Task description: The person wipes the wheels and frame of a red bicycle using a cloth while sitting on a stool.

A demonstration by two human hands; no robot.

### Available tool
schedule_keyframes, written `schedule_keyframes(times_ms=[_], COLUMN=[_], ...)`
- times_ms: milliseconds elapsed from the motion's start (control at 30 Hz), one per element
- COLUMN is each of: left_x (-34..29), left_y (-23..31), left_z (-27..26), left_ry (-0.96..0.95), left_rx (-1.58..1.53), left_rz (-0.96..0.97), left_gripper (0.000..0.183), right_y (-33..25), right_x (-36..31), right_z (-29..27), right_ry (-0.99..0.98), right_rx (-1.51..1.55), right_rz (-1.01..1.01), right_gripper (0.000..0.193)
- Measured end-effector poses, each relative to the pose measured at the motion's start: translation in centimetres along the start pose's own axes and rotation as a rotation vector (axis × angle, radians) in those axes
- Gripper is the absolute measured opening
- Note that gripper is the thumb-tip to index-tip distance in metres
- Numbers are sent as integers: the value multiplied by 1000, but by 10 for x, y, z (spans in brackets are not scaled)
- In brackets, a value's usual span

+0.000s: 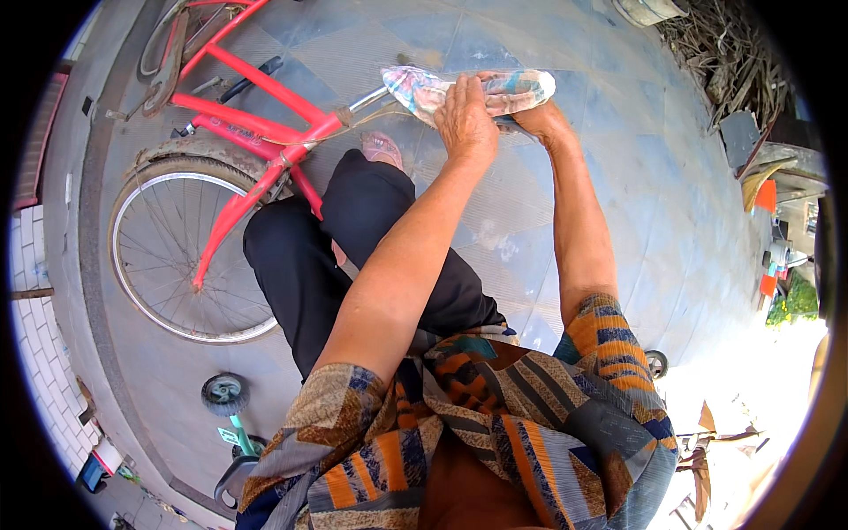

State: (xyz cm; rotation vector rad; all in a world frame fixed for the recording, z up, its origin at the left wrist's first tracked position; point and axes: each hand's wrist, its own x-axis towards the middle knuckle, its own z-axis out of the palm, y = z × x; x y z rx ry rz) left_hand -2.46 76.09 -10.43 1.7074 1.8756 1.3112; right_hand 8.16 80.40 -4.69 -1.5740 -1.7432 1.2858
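A red bicycle frame [305, 137] stands at my left, its silver seat post [367, 100] pointing toward my hands. On the post's end is a bicycle saddle wrapped in a pale, patterned cloth cover [521, 86]. My left hand [465, 124] is closed over the near side of the cover, fingers reaching across the top. With its fingers partly hidden under the rounded right end, my right hand [549, 122] grips the covered saddle from below. A thin cable [380, 113] hangs by the post. The saddle's underside is mostly hidden.
The bicycle's spoked wheel [190, 252] stands left of my dark-trousered legs [367, 221]. A small black wheel [224, 394] on a turquoise frame is at lower left. A pile of dry sticks [729, 49] and a whitish bucket [649, 9] lie at the far right on grey tiled floor [671, 221].
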Motion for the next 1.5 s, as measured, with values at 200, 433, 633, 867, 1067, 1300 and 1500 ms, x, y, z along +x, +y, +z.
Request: schedule_keyframes(times_ms=[200, 433, 633, 867, 1067, 1300, 1500], left_x=[1, 1, 3, 7, 6, -1, 0], left_y=[-7, -6, 21, 51, 48, 12, -16], left_z=[-1, -16, -26, -37, -29, -19, -3], left_ry=[70, 117, 199, 184, -11, -159, -220], left_rx=[66, -103, -259, -431, -339, -96, -250], left_rz=[126, 233, 318, 450, 96, -38, 59], left_gripper=[38, 30, 38, 44, 58, 56, 60], right_y=[8, 13, -7, -24, 17, 80, 61], right_x=[-3, -8, -42, -69, -36, 20, 10], right_z=[2, 3, 6, -17, -9, -17, -6], right_ry=[64, 228, 541, 542, 373, 198, 112], right_rx=[19, 48, 273, 286, 99, 245, 63], right_rz=[-48, -74, -126, -225, -198, -338, -452], right_gripper=[32, 30, 29, 35, 56, 60, 45])
